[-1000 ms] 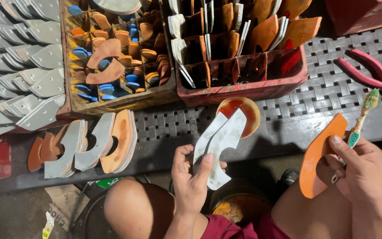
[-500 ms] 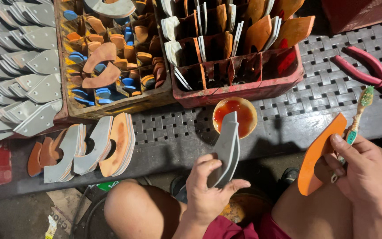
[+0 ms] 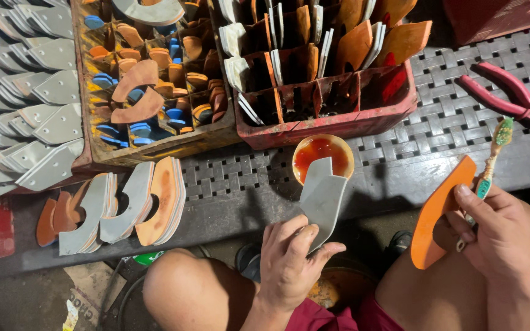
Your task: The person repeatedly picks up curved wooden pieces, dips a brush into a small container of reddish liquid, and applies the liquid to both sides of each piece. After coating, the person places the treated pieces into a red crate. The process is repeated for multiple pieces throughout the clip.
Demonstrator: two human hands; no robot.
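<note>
My left hand (image 3: pixel 289 260) grips a grey sole-shaped piece (image 3: pixel 322 197), held upright just in front of a small bowl of red-orange glue (image 3: pixel 322 155). My right hand (image 3: pixel 501 230) holds an orange insole piece (image 3: pixel 438 211) together with a toothbrush (image 3: pixel 493 156) with a green-speckled handle, its head pointing away from me. Both hands hover above my bare knees, near the edge of the woven grey bench top (image 3: pixel 437 132).
A red crate (image 3: pixel 338 122) of upright orange and white pieces sits behind the bowl. A wooden crate (image 3: pixel 154 144) with small orange and blue parts stands to its left. Grey pieces (image 3: pixel 32 116) are stacked far left. Cut soles (image 3: pixel 124 208) lie by the bench edge. Pink-handled pliers (image 3: pixel 501 92) rest at right.
My left hand has turned the grey piece, from flat and spread to edge-on, and lifted it closer to the glue bowl. My right hand with the orange piece and toothbrush has barely moved.
</note>
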